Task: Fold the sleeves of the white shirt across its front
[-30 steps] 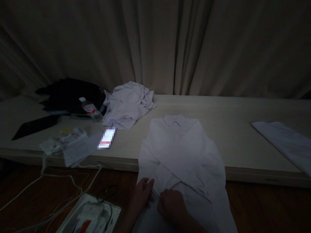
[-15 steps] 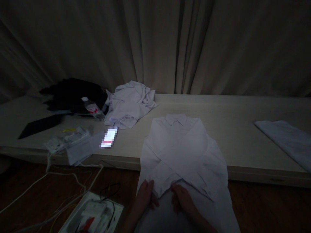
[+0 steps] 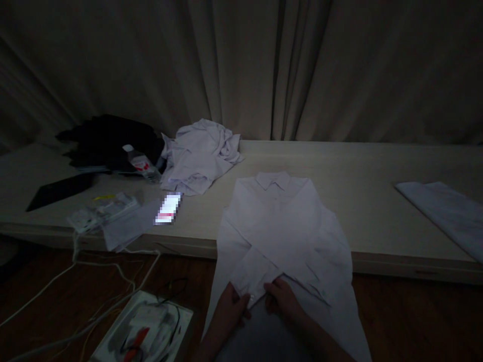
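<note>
A white long-sleeved shirt (image 3: 281,221) lies face up with its collar toward the curtain, its lower part hanging past the table's front edge toward me. Its sleeves are folded across the front and cross each other. My left hand (image 3: 230,311) pinches the cuff of one sleeve at its lower left corner, beside a small button. With thumb and fingers, my right hand (image 3: 281,299) grips the same cuff (image 3: 260,286) at its right corner. The fingertips under the cloth are partly hidden.
On the table (image 3: 370,211) are a crumpled white garment (image 3: 204,156), dark folded clothes (image 3: 109,143), a plastic bottle (image 3: 141,163), a lit phone (image 3: 168,208) and, at right, a folded white cloth (image 3: 445,211). White cables (image 3: 113,264) and a box (image 3: 181,322) sit below at left.
My left hand has shifted slightly right and down onto the cuff corner, and its button now shows. The right hand stays at the cuff's other corner. The view has tilted a little.
</note>
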`<state>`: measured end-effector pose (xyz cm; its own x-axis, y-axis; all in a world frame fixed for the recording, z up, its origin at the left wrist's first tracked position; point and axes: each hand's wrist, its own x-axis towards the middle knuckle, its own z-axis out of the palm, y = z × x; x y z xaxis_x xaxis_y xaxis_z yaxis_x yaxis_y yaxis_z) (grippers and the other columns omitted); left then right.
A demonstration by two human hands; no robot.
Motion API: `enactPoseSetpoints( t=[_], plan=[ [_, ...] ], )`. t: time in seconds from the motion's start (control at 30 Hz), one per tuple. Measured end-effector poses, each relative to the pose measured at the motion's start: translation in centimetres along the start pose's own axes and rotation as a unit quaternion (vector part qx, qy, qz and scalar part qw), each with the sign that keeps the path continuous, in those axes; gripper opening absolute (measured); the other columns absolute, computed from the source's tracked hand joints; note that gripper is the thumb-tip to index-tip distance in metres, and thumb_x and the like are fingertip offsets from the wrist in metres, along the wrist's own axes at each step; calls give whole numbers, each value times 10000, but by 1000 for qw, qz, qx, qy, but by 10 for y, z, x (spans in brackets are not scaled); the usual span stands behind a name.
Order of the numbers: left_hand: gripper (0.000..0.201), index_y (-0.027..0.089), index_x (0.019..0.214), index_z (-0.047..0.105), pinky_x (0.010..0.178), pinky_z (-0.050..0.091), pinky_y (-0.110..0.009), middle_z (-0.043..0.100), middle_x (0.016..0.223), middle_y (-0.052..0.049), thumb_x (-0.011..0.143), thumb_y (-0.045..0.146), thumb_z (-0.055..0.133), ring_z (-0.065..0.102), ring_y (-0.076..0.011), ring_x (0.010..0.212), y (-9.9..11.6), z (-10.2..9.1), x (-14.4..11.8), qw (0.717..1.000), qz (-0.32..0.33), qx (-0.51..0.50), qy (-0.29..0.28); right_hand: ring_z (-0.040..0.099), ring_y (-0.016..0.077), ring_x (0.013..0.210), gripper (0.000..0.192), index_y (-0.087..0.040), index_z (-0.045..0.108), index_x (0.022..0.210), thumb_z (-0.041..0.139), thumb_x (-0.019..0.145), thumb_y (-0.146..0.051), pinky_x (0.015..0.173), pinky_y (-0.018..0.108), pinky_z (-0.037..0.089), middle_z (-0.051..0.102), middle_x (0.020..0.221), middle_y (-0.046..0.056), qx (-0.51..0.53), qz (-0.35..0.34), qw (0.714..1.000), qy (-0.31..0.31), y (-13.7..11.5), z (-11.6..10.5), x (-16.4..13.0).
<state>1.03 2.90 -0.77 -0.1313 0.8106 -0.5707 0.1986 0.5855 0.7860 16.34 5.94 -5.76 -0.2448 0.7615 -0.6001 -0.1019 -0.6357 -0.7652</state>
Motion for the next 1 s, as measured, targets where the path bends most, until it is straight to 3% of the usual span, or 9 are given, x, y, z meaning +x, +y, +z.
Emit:
enactPoseSetpoints(
  t=[0.17, 0.4, 0.63, 1.0],
  plan=[
    [467, 171, 1013, 434, 356, 406, -218, 623, 673, 5, 649, 418, 591, 600, -144, 466, 6, -3, -1, 999, 14, -28, -7, 465, 98, 380, 377, -206, 463, 662, 610, 621, -551, 387, 229, 326, 481, 446, -73, 31, 18, 999, 7, 0, -5, 3],
    [497, 171, 918, 490, 323, 376, -215, 592, 535, 27, 612, 546, 603, 576, -149, 409, 17, 7, -4, 999, -37, -24, 11, 430, 87, 378, 314, -186, 531, 680, 637, 615, -475, 391, 233, 290, 482, 435, -65, 55, -4, 998, -14, -4, -2, -1],
    [446, 158, 946, 491, 373, 438, -237, 652, 664, -30, 648, 478, 577, 641, -185, 503, 10, 2, 0, 1000, -13, -27, 1, 369, 75, 332, 399, -196, 475, 562, 653, 612, -549, 371, 234, 241, 435, 365, -68, 49, -17, 998, 31, 1, -2, 6],
    [440, 140, 976, 496, 366, 433, -221, 694, 806, -102, 659, 431, 587, 655, -183, 536, 10, 4, 0, 999, 0, -44, -5, 349, 65, 336, 402, -205, 452, 586, 646, 609, -556, 372, 230, 245, 399, 377, -92, 84, -25, 993, 74, 1, 3, 6]
  ],
)
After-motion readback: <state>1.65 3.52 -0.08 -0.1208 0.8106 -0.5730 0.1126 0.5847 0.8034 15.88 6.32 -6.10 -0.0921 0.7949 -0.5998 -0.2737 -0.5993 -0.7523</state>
